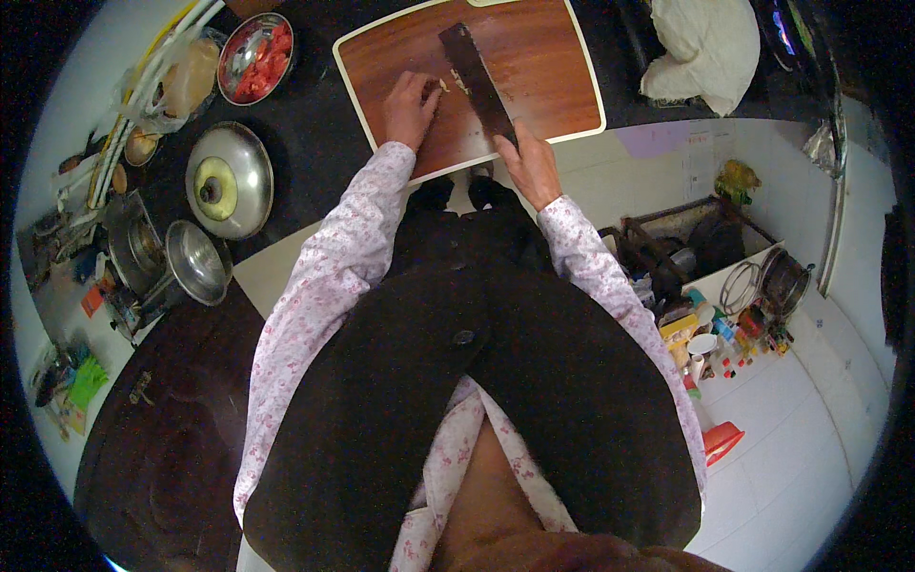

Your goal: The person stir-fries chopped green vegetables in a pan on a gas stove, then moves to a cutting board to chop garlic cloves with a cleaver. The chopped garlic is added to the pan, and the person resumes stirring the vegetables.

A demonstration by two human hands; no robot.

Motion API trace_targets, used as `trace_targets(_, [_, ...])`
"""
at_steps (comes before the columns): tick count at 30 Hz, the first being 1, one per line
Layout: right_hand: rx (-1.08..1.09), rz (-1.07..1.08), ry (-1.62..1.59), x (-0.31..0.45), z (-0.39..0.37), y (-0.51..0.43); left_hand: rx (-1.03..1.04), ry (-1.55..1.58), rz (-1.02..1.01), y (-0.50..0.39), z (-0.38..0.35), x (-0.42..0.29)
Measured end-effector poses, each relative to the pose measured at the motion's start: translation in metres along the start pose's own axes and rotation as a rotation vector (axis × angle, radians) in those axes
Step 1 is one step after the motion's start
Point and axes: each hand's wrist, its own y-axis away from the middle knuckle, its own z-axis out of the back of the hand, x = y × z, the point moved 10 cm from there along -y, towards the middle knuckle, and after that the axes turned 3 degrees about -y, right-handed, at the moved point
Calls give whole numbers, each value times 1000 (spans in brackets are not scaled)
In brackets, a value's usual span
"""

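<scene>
A wood-patterned cutting board [550, 86] with a pale rim lies on the black counter before me. My right hand [529, 163] grips the handle of a wide, dark-bladed kitchen cleaver [475, 75], whose blade slants across the board, away from me and to the left. Small pale pieces of food [460, 82] lie along the left side of the blade. My left hand [412, 107] is over the board's left part, with its fingers bent and their tips near one pale piece [444, 86]. Whether those fingertips hold anything is too small to tell.
Left of the board stand a metal bowl of red food pieces [270, 68] and a domed metal pot lid [250, 179]. A white cloth [708, 53] lies at the right. Metal pans [196, 261] are at the lower left; bottles and a crate [761, 250] stand at the right.
</scene>
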Motion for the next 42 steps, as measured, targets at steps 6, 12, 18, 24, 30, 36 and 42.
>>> trace_targets(6, [29, -172, -84, -20, 4, -1, 29, -49, -33, -4, -17, -2])
trace_targets(12, [133, -427, -699, -29, -4, 8, 108, 650, 455, -5, -18, 8])
trace_targets(18, [261, -531, -1029, -6, -17, 9, 190, 1544, 901, 4, -64, -18])
trace_targets(24, [128, -587, -997, -32, -12, -1, 238, 1552, 883, 8, -65, 3])
trace_targets(30, [54, -76, -233, -27, 33, -35, 76, 906, 676, 5, -30, 18])
trace_targets(36, [53, 220, 251, -12, 39, -51, -44, 389, 331, -3, -6, 7])
trace_targets(42, [164, 167, 406, -11, 26, -50, -78, 315, 238, -4, -4, 1])
